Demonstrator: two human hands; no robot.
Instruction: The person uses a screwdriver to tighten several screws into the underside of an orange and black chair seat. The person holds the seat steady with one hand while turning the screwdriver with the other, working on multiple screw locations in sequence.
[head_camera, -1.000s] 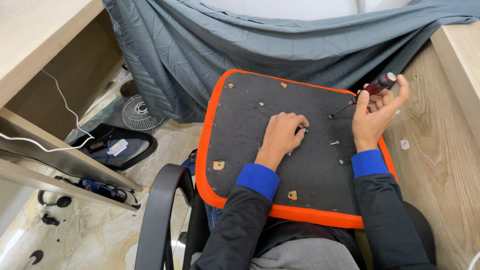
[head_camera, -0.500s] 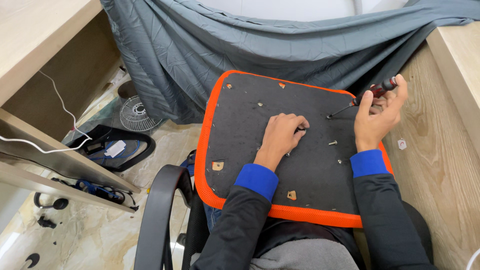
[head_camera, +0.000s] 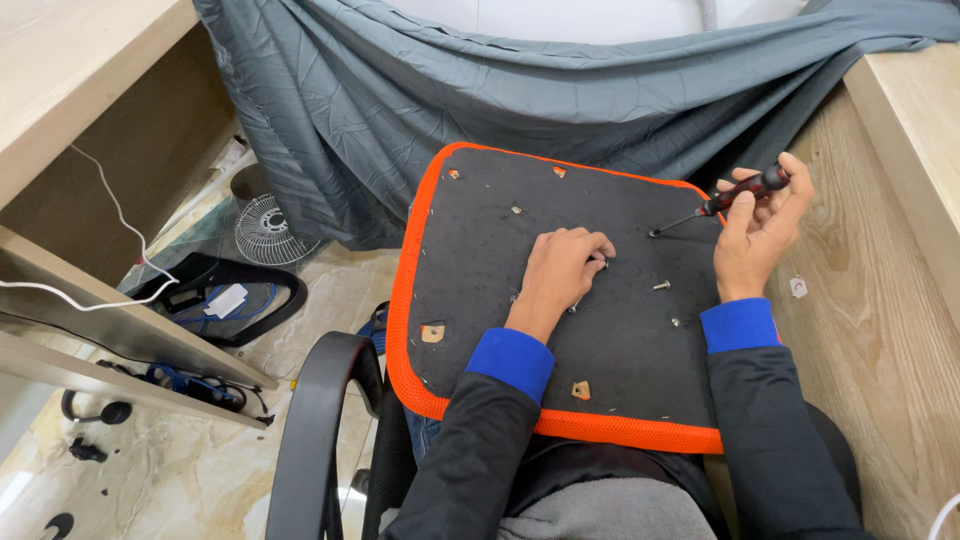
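Observation:
An upturned chair seat (head_camera: 500, 300), black underneath with an orange mesh edge, lies across my lap. My left hand (head_camera: 558, 272) rests on its middle, fingers curled over a small metal screw. My right hand (head_camera: 755, 235) holds a screwdriver (head_camera: 720, 205) with a red and black handle, its tip touching the seat near the far right corner. Loose screws (head_camera: 662, 286) lie on the black surface between my hands.
A grey cloth (head_camera: 520, 110) drapes behind the seat. Wooden desk panels stand at the left (head_camera: 80, 90) and right (head_camera: 880, 300). A black chair armrest (head_camera: 315, 440) is at my lower left. On the floor are a small fan (head_camera: 268, 228), a black bag (head_camera: 225, 300) and cables.
My right hand has shifted slightly, tilting the screwdriver so its tip stays on the seat. My left hand has barely moved.

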